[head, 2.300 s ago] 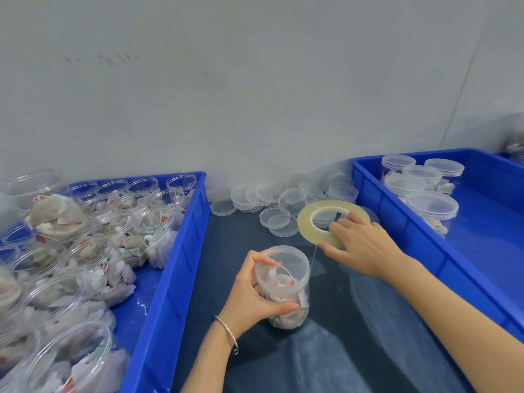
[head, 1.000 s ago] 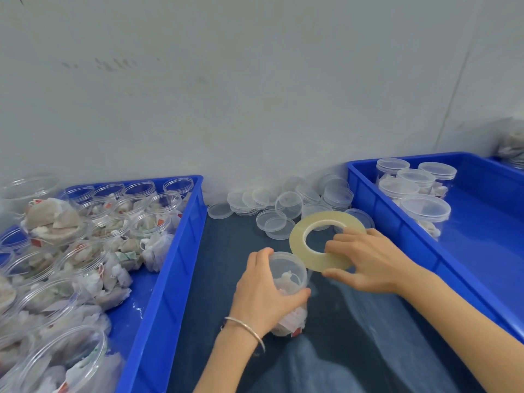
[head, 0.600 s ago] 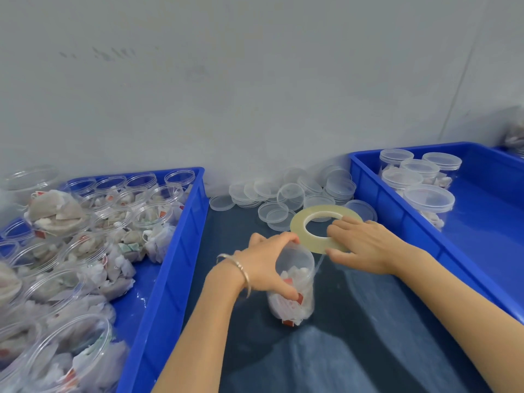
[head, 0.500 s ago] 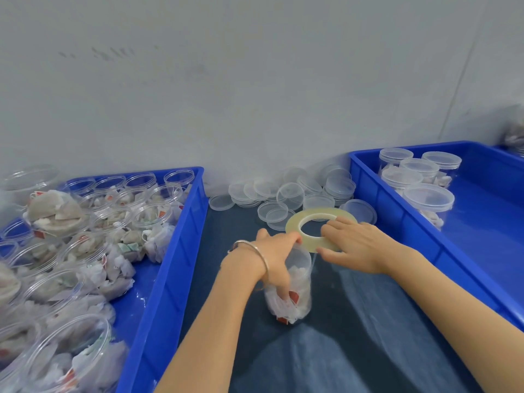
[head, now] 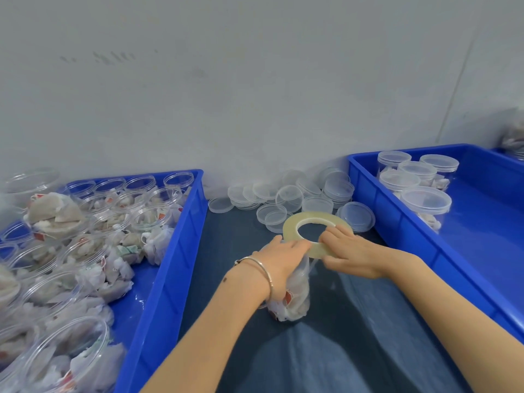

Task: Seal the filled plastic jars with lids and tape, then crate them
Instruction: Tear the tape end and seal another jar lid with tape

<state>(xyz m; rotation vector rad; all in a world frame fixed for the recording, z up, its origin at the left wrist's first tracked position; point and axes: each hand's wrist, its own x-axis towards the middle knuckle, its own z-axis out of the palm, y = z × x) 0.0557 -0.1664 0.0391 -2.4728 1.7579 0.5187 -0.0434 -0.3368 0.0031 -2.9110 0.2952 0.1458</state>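
- Jar (head: pixel 295 293): clear plastic, packed with white sachets, upright on the dark cloth (head: pixel 354 350) at centre. It stands in the open gap between the two crates, probably so both hands can work round it.
- Left hand (head: pixel 283 259): comes in from 7 o'clock and covers the jar's top, fingers curled down over the rim, grasping it. Judged to be steadying or turning the jar while tape goes on. The lid is hidden beneath the palm.
- Right hand (head: pixel 351 256): comes in from 4 o'clock, fingers and thumb closed on the tape roll (head: pixel 314 231), which tilts at the jar's shoulder, touching the left fingertips. Held close, likely to keep the strand short.
- Loose lids (head: pixel 289 198): heaped at 12 o'clock against the wall, within reach.
- Left crate (head: pixel 181 251): at 9 o'clock, open filled jars waiting.
- Right crate (head: pixel 411 236): at 2 o'clock, holds the lidded jars (head: pixel 425 202), so it is judged the destination.
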